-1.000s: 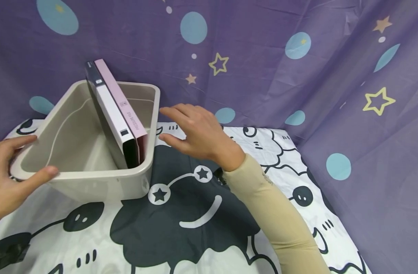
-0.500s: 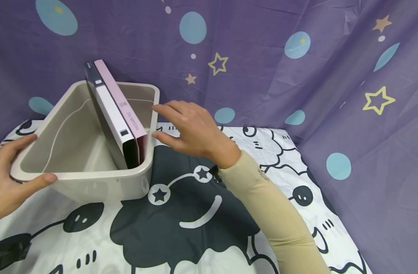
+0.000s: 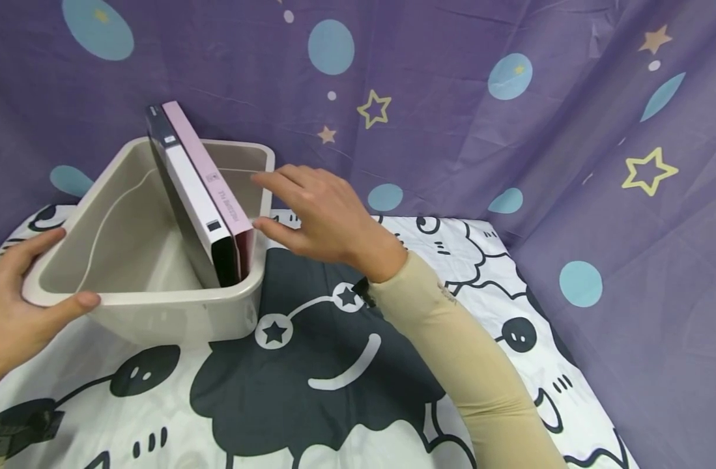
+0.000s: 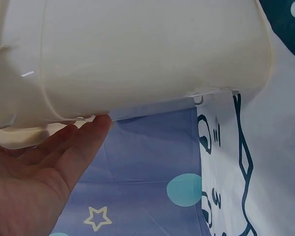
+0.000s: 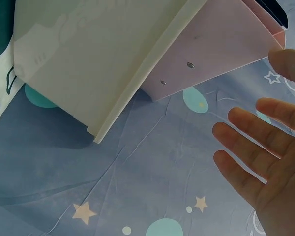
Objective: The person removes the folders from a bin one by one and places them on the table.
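Closely paired: the right hand (image 3: 325,212) and the pale pink, slab-shaped binder (image 3: 205,166)

Nearest, at the lower left of the frame, the left hand (image 3: 8,319) is placed at the near left corner of a light beige, tapering plastic bin (image 3: 176,319). Its extended thumb is laid over the front rim and its fairly straight fingers are set along the left side; no tight wrap is shown, and how firmly the bin is pressed cannot be told. The bin is supported on a white cloth printed with dark cartoon shapes (image 3: 287,404).

Farther in, at the middle of the frame, the right hand is spread, thumb and fingers well separated, with nothing held. Its fingers are directed leftward, over the bin's right rim. The pink binder is stood inside the bin, immediately left of those fingertips, its long axis slanted from upper left to lower right. It is therefore reached sooner from the right hand; whether the thumb touches it cannot be told.

Beyond its left face, a black-and-white, box-shaped binder (image 3: 187,182) is leaned alongside, almost parallel. Both binders are raised above the rim, and the scene is backed by a purple, star-printed curtain (image 3: 440,156).
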`<state>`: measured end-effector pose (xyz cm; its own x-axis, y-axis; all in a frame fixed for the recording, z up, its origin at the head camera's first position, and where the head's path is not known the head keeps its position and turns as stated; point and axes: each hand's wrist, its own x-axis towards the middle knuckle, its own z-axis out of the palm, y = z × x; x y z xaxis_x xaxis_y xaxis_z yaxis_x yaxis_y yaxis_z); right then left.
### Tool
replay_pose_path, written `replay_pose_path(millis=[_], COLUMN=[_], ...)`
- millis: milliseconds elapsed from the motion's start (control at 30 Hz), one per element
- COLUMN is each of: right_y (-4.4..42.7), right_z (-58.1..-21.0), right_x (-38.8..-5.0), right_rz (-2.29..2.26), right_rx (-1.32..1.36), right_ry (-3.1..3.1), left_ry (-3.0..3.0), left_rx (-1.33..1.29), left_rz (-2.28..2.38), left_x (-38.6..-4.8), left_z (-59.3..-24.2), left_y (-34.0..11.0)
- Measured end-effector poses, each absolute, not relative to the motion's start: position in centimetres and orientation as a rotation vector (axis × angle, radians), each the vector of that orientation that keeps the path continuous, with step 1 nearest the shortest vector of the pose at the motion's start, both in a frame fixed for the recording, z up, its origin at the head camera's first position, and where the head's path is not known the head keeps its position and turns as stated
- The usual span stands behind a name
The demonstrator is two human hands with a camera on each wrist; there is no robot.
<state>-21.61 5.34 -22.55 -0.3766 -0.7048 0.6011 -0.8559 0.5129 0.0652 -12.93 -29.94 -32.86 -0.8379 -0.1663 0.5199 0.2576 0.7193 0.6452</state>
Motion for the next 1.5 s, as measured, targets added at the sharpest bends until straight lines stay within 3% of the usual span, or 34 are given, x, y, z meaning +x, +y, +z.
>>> replay_pose_path(millis=[867,1500], right_y=[3.5,2.6], right_z=[-20.5,-21.7], right_x=[-22.8,-24.1], right_rz=[0.679,1.017], right_rx=[1.384,1.431], right_ry=[-2.511,-2.636], left_ry=[-2.424,-2.46], left_rx=[-0.011,0.009], left_rz=[-1.019,-0.973], left_x=[-13.1,-13.5], left_z=[-31.7,-32.1], left_y=[-29.2,-29.6])
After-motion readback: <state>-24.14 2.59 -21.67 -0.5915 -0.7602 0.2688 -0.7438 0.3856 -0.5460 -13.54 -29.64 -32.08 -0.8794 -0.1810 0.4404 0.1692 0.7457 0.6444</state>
